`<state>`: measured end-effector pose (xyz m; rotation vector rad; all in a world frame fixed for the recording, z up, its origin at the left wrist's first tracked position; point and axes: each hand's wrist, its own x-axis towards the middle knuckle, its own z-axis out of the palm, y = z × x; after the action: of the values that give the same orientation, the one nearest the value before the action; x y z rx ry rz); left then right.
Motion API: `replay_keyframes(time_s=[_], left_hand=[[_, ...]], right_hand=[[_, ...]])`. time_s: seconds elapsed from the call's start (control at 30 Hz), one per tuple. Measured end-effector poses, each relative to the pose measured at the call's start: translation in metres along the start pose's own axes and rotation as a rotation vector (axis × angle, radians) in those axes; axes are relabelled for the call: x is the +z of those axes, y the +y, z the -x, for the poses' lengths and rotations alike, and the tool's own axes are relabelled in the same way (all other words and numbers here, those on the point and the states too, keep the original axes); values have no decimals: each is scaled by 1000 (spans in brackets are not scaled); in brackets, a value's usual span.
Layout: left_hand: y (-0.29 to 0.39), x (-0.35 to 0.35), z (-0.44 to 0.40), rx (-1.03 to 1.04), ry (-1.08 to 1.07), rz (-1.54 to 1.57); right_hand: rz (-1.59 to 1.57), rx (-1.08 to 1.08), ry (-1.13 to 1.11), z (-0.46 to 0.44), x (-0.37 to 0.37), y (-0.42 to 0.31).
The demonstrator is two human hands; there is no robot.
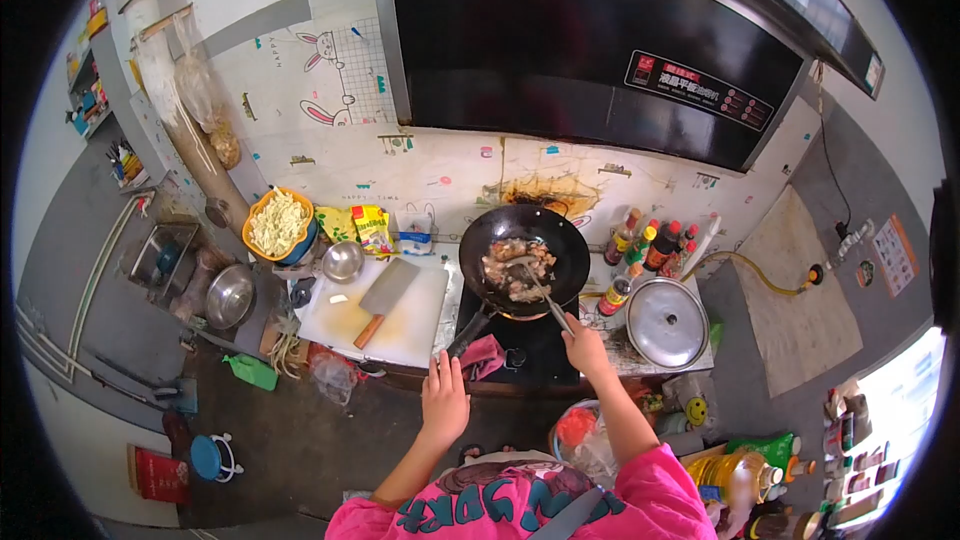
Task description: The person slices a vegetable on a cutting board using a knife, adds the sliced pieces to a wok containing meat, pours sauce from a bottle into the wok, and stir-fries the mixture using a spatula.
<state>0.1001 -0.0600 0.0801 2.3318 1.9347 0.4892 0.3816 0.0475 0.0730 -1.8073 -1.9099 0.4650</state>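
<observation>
1. A person in a pink top [640,500] stood at a kitchen stove [540,368], working browned, glistening pieces of food [496,270], apparently meat, inside a dark wok [574,252] set over the burner.

2. The right hand [588,350] was closed around the handle of a metal spatula [556,312], its head down among the pieces; stirring or turning appeared to be the step in hand.

3. The left hand [445,408] was at the end of the wok handle [468,334], fingers extended toward it; whether they gripped it, an onlooker could not tell. A dark red cloth [484,358] lay just beside the handle.

4. Another turn, by this onlooker's judgement, called for the spatula edge low against the metal, under the food, and a steadying left hand, since a hard push could have swung the wok or tipped pieces over its rim.

5. Beside the stove, a cleaver [390,285] lay flat on a white cutting board [428,305], near an orange-rimmed bowl [250,240] heaped with pale strips [280,224]. Bottles [660,246] and a round lid [668,324] sat on the opposite side.
</observation>
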Motion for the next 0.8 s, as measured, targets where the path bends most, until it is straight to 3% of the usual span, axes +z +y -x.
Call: replay_keyframes(time_s=[0.2, 0.4, 0.63, 0.8], left_hand=[[0, -1, 0, 4, 7, 0], [0, -2, -1, 5, 0, -3], [-2, -2, 0, 14, 0, 20], [-4, -1, 1, 37, 4, 37]], right_hand=[[90, 62, -64, 16, -25, -8], [-67, 41, -1, 22, -65, -8], [-160, 66, 142, -1, -28, 13], [-190, 55, 112, 12, -8, 14]])
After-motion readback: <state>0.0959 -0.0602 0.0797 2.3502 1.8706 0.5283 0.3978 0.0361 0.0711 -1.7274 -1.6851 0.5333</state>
